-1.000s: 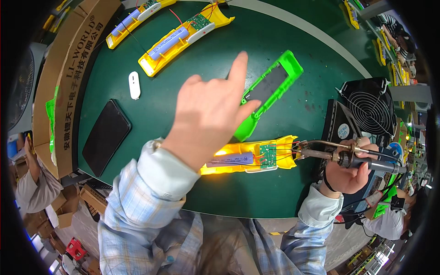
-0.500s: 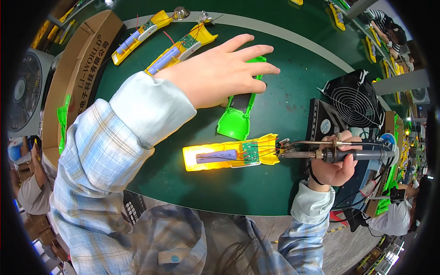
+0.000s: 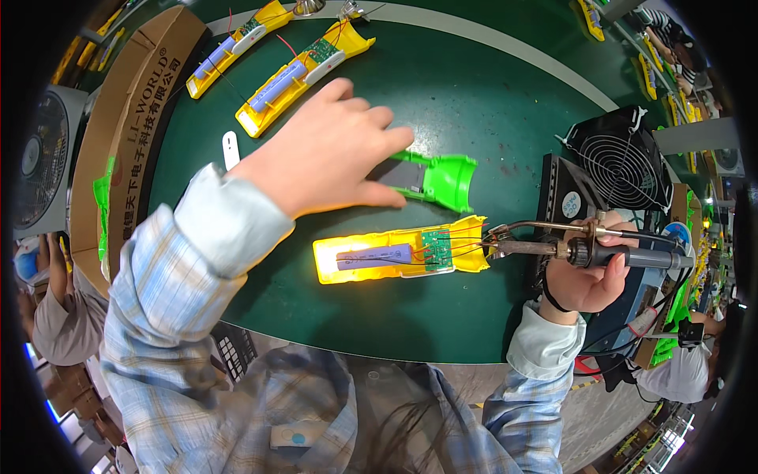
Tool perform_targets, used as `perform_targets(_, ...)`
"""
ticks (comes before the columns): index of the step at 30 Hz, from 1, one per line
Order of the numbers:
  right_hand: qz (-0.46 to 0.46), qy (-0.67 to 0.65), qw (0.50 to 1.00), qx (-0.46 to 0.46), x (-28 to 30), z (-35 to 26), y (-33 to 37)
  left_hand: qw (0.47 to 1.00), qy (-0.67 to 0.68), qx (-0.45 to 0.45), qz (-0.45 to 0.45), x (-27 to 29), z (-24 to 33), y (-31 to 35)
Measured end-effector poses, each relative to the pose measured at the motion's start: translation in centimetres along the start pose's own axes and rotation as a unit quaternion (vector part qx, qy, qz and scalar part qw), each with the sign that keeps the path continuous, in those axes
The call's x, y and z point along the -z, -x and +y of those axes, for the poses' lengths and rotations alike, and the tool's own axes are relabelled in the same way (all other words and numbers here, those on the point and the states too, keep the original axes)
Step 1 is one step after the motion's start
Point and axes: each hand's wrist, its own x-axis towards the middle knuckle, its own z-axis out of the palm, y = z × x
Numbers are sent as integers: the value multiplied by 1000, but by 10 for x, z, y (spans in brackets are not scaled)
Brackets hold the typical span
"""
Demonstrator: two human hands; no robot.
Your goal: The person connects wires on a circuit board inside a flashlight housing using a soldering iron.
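My left hand is closed round the narrow end of a green flashlight casing half. Its wide end points right, and a dark strip shows inside. Below it lies an open yellow casing half with a purple battery cell, a green circuit board and thin wires; its left end glows brightly. In my right hand is a soldering iron with a metal feed tube along it. Its tip reaches a small metal lamp part at the yellow casing's wide end, where contact is hard to make out.
Two more yellow casing halves with cells and boards lie at the back left. A small white part sits beside my left wrist. Cardboard borders the left; a black fan stands right. People work at both sides.
My left hand has moved left and its fingers have closed on the green casing, whose wide end has swung from near me to the right. My right hand still holds the soldering iron.
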Motion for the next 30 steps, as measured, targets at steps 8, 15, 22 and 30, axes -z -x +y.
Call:
perform_targets(8,0,-20,1000,-5,-5,1,0,982,175,47,49,-5,18,24)
perform_targets(15,-13,-35,999,-8,-1,1,0,978,153,45,138,-17,24,12)
perform_targets(22,-22,-97,994,-49,-2,-4,-1,950,269,18,159,-9,45,-4)
perform_targets(30,4,-79,995,-54,2,-3,2,938,323,50,113,-24,55,-4)
